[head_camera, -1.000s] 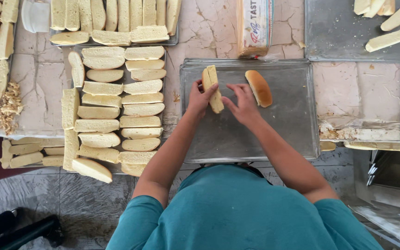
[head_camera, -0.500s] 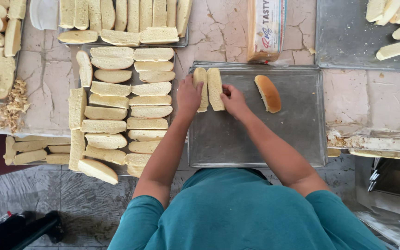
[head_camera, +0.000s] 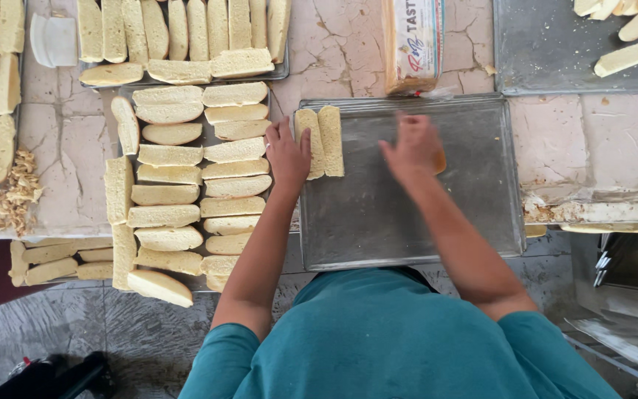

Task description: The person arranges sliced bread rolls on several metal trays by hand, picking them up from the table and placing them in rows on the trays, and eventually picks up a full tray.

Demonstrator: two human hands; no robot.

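A grey metal tray (head_camera: 407, 222) lies in front of me on a cracked stone counter. Two pale cut bread halves (head_camera: 319, 140) lie side by side in its far left corner. My left hand (head_camera: 288, 155) rests flat against the left half, fingers straight. My right hand (head_camera: 411, 148), blurred by motion, is cupped over a browned bread roll (head_camera: 441, 162) in the middle of the tray's far part. Only an orange edge of the roll shows past the hand.
Left of the tray, rows of cut bread halves (head_camera: 186, 185) cover another tray, with more at the far left. A bagged loaf (head_camera: 413, 44) stands beyond the tray. A white scraper (head_camera: 53, 41), a crumb pile (head_camera: 16, 192) and a far-right tray (head_camera: 548, 44) with slices are also here.
Both hands laid the split halves down in the tray's far left corner. The right hand then swung right onto the whole roll, while the left stayed by the halves.
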